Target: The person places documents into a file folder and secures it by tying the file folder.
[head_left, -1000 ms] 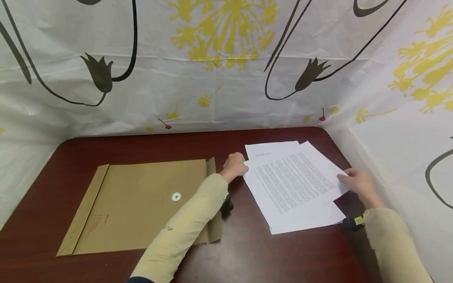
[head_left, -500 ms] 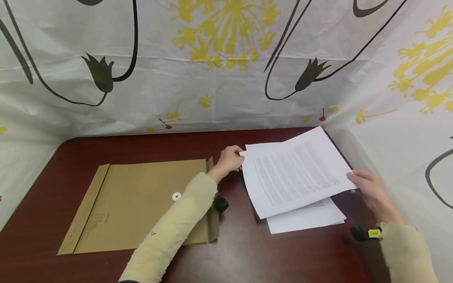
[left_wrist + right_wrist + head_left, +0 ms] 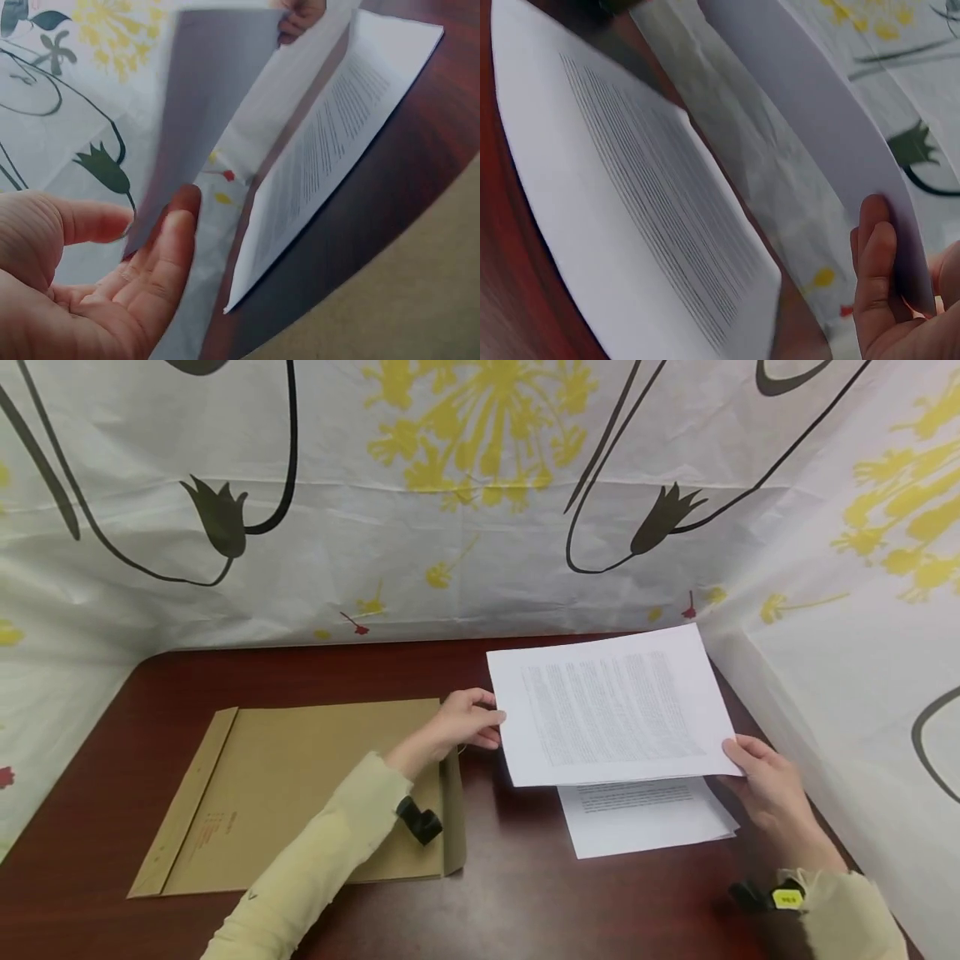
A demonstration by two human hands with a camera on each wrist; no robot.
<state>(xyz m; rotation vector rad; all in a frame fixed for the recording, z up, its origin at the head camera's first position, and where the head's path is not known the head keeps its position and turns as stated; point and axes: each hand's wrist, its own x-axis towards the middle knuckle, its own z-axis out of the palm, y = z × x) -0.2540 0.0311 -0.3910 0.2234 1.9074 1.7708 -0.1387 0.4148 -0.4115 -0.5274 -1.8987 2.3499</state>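
The table point(image 3: 517, 893) under the grip bears pages point(image 3: 645, 827); left hand point(image 3: 465, 720) and right hand point(image 3: 768, 781) pinch paper point(image 3: 607, 710) by opposite edges, likely keeping it flat.

1. The table point(image 3: 540, 893) has a dark reddish-brown top with a faint wood grain and a rounded far left corner
2. A soft, pale sheen of light lies on its near part
3. Behind it rises a white back sheet point(image 3: 330, 577), wrinkled, with a crease running across
4. A large yellow burst-shaped flower print point(image 3: 491, 456) fills its upper middle
5. Dark tulip-shaped prints sit to either side, a left bud point(image 3: 223, 522) and a right bud point(image 3: 663, 525), on long curving stems
6. Small red and yellow blossoms dot the lower edge
7. Similar white sheeting, a right side sheet point(image 3: 840, 710) and a left side sheet point(image 3: 67, 685), flanks the table
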